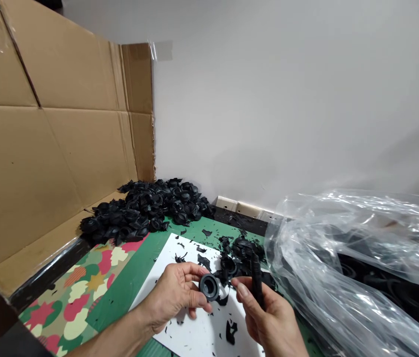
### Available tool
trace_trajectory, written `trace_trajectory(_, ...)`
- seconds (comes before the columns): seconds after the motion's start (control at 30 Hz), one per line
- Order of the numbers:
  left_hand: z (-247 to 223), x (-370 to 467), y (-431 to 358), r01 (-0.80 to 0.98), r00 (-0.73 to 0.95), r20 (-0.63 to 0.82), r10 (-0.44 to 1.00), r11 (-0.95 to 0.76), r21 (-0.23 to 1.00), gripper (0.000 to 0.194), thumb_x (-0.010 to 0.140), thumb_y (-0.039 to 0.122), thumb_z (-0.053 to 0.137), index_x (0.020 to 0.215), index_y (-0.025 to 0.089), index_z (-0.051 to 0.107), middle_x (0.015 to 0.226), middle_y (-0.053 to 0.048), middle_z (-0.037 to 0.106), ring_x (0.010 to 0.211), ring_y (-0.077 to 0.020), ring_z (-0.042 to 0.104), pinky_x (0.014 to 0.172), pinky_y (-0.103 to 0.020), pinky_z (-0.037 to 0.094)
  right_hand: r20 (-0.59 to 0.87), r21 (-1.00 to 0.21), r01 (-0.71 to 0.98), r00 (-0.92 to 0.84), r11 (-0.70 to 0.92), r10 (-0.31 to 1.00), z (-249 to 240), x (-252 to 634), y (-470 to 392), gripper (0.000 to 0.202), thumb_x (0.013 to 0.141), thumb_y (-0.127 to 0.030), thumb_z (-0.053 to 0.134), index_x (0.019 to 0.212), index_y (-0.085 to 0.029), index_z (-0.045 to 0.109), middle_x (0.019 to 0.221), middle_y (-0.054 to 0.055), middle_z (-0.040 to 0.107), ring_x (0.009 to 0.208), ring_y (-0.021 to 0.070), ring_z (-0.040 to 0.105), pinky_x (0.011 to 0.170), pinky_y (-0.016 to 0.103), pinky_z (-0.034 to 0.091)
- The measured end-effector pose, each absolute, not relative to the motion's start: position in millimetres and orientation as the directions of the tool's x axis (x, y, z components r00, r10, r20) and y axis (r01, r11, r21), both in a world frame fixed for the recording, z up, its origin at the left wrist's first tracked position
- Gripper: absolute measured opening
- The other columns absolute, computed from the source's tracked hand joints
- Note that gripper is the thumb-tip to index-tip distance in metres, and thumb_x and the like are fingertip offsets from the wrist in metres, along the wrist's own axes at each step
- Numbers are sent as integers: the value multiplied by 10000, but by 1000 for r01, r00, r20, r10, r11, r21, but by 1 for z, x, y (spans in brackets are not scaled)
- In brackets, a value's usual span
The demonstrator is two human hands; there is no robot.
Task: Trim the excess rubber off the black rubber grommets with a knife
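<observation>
My left hand (183,292) pinches a round black rubber part (209,287) with a ringed opening that faces the camera. Just to its right, my right hand (269,312) is closed around a dark, slim tool (256,280) that stands nearly upright; its working end is hard to make out. Both hands are above a white sheet (183,332) strewn with black scraps (231,331). Behind the hands, a small cluster of black parts and trimmings (244,248) lies at the sheet's far right edge.
A large heap of black rubber parts (153,203) sits at the back left, beside a tall cardboard wall (83,148). Clear plastic bags (328,263) holding dark parts fill the right side. Green mat (120,287) and patterned paper (79,292) cover the left. White sockets (248,210) line the wall base.
</observation>
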State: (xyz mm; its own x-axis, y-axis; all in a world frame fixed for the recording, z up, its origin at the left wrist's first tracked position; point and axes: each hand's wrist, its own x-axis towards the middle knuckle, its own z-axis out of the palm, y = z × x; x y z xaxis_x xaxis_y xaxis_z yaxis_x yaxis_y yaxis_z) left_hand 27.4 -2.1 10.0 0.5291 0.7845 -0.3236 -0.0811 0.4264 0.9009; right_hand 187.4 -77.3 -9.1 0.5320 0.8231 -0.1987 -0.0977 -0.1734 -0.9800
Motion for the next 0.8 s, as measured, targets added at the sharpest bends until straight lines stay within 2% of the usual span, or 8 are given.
trace_trajectory(0.43, 12, 28, -3, -72, 533, -313, 786, 411, 909, 382, 479, 60, 747, 845, 117, 654, 755, -39, 686, 522, -157, 676, 338, -162, 413, -189, -982, -61, 442, -181, 877, -14, 186, -78, 486, 622, -623, 695, 767, -159, 682, 492, -46, 456, 382, 76, 315, 374, 227, 204)
trace_trajectory(0.67, 16, 27, -3, -106, 576, -265, 773, 392, 914, 398, 480, 58, 754, 863, 118, 663, 746, -45, 696, 576, -150, 663, 382, -161, 429, -169, -983, -19, 454, -180, 875, -14, 186, -78, 475, 625, -619, 687, 766, -165, 683, 517, -32, 489, 393, 86, 333, 375, 231, 208)
trace_trajectory(0.8, 16, 27, -3, -80, 535, -297, 791, 398, 914, 399, 461, 40, 726, 847, 125, 667, 745, -35, 688, 565, -148, 657, 368, -161, 426, -158, -984, 4, 444, -178, 882, -14, 186, -78, 450, 634, -606, 685, 729, -167, 676, 494, -44, 454, 384, 80, 305, 373, 231, 204)
